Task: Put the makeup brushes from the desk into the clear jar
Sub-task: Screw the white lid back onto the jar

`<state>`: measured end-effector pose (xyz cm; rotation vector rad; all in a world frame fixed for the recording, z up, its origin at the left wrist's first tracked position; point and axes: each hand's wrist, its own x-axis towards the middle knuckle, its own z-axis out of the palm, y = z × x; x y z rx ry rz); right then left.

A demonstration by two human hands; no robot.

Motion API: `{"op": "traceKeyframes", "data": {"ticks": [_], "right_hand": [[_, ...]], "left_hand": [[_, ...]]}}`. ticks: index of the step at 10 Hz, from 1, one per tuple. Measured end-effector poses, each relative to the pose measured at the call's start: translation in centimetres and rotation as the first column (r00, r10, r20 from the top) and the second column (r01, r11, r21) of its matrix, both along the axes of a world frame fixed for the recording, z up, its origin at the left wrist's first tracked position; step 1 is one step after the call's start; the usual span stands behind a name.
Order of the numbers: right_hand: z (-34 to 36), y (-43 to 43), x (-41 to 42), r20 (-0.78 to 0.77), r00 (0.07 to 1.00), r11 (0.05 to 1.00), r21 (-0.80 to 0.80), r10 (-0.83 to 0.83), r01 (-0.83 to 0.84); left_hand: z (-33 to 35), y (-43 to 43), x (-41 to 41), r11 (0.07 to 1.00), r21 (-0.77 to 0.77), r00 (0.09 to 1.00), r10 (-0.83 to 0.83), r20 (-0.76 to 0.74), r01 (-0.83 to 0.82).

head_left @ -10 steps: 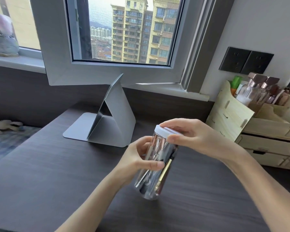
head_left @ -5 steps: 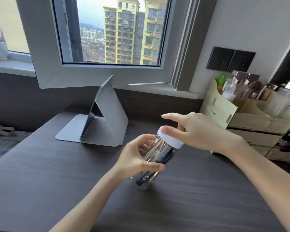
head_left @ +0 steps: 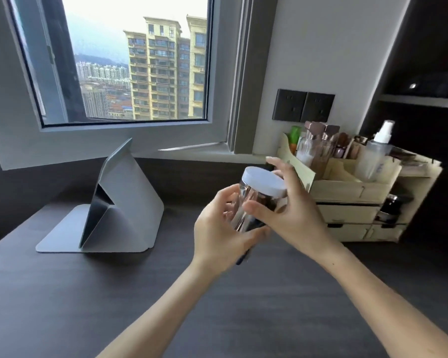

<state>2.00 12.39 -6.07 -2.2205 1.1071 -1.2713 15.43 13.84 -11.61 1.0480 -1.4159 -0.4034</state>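
Note:
The clear jar (head_left: 254, 202) is held in the air above the dark desk (head_left: 62, 293), tilted with its top leaning right. A white lid (head_left: 264, 181) sits on it. Dark and metallic makeup brush parts show blurred through its wall. My left hand (head_left: 220, 233) wraps the lower body of the jar from the left. My right hand (head_left: 292, 215) grips the upper part just under the lid, thumb across the front. The jar's bottom is hidden behind my left hand.
A grey folded tablet stand (head_left: 114, 210) rests on the desk at left. A wooden drawer organiser (head_left: 352, 187) with bottles and a spray bottle (head_left: 375, 153) stands at right against the wall. An open window frame (head_left: 114, 135) juts over the desk's back.
Both hands have carried the jar up and to the right, toward the organiser. My right hand has shifted from the lid's top to the jar's side under the lid.

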Motion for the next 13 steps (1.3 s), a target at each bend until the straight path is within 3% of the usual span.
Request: {"op": "traceKeyframes", "data": {"ticks": [1, 2, 3, 5, 6, 7, 10, 12, 13], "right_hand": [[0.8, 0.1, -1.9, 0.190, 0.977, 0.990, -0.085, -0.096, 0.114], [2.5, -0.5, -5.0, 0.297, 0.939, 0.955, -0.180, -0.175, 0.235], [4.1, -1.8, -8.5, 0.347, 0.904, 0.906, -0.244, -0.250, 0.345], [5.4, -6.2, -13.5, 0.402, 0.818, 0.749, -0.363, -0.412, 0.555], [4.9, -8.7, -14.7, 0.407, 0.801, 0.738, -0.344, -0.439, 0.580], [4.2, -10.6, -15.0, 0.375, 0.793, 0.745, -0.303, -0.481, 0.595], [4.9, -14.4, -14.8, 0.067, 0.758, 0.728, -0.233, -0.649, 0.644], [5.5, -15.2, -14.7, -0.075, 0.748, 0.748, -0.171, -0.659, 0.642], [5.7, -14.6, -14.4, -0.121, 0.701, 0.709, -0.209, -0.703, 0.674]], "left_hand": [[2.1, -1.5, -2.6, 0.996, -0.040, 0.995, -0.077, 0.069, 0.080], [4.5, -3.5, -4.6, 0.983, -0.099, 0.950, -0.121, 0.288, 0.155], [6.5, -6.0, -6.2, 0.970, -0.042, 0.928, -0.217, 0.303, 0.240], [7.3, -10.5, -8.7, 0.942, 0.089, 0.939, -0.330, 0.095, 0.322], [6.9, -11.9, -9.7, 0.933, 0.109, 0.937, -0.348, 0.037, 0.343], [6.7, -12.4, -10.3, 0.925, 0.134, 0.930, -0.365, 0.044, 0.356], [6.1, -14.1, -12.2, 0.918, 0.176, 0.917, -0.378, 0.125, 0.354], [6.0, -15.1, -12.6, 0.889, 0.221, 0.913, -0.409, -0.013, 0.401], [6.1, -14.8, -12.1, 0.889, 0.226, 0.916, -0.399, -0.045, 0.399]]}}
